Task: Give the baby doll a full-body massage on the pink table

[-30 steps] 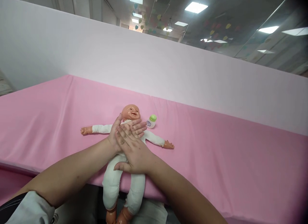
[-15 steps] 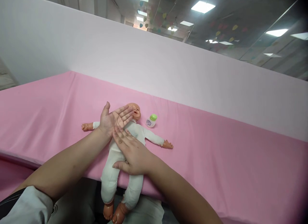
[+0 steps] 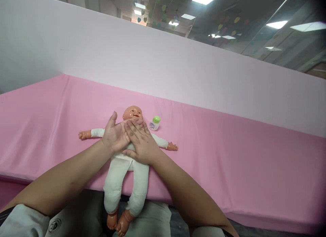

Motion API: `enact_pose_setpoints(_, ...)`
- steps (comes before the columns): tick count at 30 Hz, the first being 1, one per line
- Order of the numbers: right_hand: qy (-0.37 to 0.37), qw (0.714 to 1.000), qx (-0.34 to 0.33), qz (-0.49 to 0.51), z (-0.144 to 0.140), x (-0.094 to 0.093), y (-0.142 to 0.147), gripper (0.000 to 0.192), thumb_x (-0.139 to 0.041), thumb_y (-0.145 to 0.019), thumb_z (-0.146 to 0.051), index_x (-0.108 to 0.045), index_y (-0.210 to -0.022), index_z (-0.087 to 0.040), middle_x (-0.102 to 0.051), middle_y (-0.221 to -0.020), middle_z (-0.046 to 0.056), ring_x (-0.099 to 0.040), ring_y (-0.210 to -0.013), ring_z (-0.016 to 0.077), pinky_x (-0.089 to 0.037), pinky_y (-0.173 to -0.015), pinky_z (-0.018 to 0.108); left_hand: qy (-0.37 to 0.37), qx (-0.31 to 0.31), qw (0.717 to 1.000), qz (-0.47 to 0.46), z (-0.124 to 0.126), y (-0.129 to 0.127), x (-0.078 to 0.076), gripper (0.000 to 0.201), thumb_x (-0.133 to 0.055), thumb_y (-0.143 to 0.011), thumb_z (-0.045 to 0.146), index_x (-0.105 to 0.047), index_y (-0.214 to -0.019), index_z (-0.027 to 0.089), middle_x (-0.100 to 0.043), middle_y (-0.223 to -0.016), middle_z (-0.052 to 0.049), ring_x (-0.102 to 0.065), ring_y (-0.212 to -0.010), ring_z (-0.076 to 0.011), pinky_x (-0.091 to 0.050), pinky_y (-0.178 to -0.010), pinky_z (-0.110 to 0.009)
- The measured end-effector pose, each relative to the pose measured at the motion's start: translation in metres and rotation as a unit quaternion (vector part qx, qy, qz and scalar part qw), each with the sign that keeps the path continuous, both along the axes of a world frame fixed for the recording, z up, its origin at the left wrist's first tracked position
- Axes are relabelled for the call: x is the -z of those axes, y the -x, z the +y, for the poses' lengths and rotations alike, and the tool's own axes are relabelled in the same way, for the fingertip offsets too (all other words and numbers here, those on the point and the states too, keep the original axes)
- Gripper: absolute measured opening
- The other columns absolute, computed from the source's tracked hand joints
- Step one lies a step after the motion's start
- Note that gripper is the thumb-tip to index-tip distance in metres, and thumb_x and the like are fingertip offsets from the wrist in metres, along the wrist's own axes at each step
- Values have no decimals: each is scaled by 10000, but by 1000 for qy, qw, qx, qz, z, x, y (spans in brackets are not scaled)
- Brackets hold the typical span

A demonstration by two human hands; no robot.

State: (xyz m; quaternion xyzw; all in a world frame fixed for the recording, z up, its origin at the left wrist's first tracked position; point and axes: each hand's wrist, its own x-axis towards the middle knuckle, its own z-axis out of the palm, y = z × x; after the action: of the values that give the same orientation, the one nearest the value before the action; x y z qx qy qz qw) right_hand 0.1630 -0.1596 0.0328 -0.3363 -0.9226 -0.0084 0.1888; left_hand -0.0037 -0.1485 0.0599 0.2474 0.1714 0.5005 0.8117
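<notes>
A baby doll [image 3: 139,176] with a white cloth body lies on its back, arms spread, its feet hanging past the near edge of the pink padded surface. Above its chest, my left hand [image 3: 117,137] is held palm up with the thumb stretched out. My right hand [image 3: 142,142] lies flat, palm down, across the fingers of the left one and covers most of them. Neither hand grips anything. Both hide the doll's chest. Beside the doll's head stands a small bottle [image 3: 154,123] with a green cap and a printed label.
The pink padded surface [image 3: 229,162] stretches to both sides, with a whitish panel [image 3: 178,70] rising along its far edge. Beyond the panel are glass and ceiling lights. My lap [image 3: 152,216] is under the doll's feet.
My right hand has slid forward from the left wrist and palm onto the left fingers. The doll's face now shows more fully. The whole view has shifted slightly.
</notes>
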Motion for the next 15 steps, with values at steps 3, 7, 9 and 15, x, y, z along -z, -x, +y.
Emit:
enact_pose_setpoints(3, 33, 999, -10, 12, 2, 6, -4, 911, -566, -1001, -667, -284, -1683, -133, -222, -1760, 161, -138, -1658, 339, -135, -1342, 609, -38, -64, 993, 96, 7, 7, 6, 726, -457, -981, 724, -752, -1149, 83, -732, -1257, -237, -680, -1246, -354, -539, -1084, -447)
enact_pose_setpoints(7, 51, 985, -35, 161, -1, 23, -5, 432, -520, -1053, -484, -724, -1288, -183, -680, -1447, 130, -545, -1457, 273, -362, -1282, 509, -160, -154, 930, 294, 13, 12, 32, 442, -662, -946, 545, -788, -1072, 140, -772, -1148, -174, -724, -1115, -327, -547, -1058, -442)
enact_pose_setpoints(9, 53, 963, -43, 262, -3, 30, -6, 337, -535, -1042, -472, -761, -1068, -224, -803, -1122, 89, -727, -1166, 234, -497, -1174, 454, -272, -177, 864, 384, 18, 18, 42, 403, -642, -977, 517, -793, -1138, 180, -760, -1226, -145, -686, -1205, -318, -494, -1141, -455)
enact_pose_setpoints(15, 68, 925, -138, 348, -6, 29, -4, 346, -646, -976, -549, -736, -1023, -218, -810, -975, 83, -771, -964, 235, -578, -1043, 438, -525, -126, 621, 568, 41, 45, 47, 449, -420, -1099, 412, -668, -1424, 226, -641, -1491, -84, -527, -1445, -268, -379, -1270, -483)
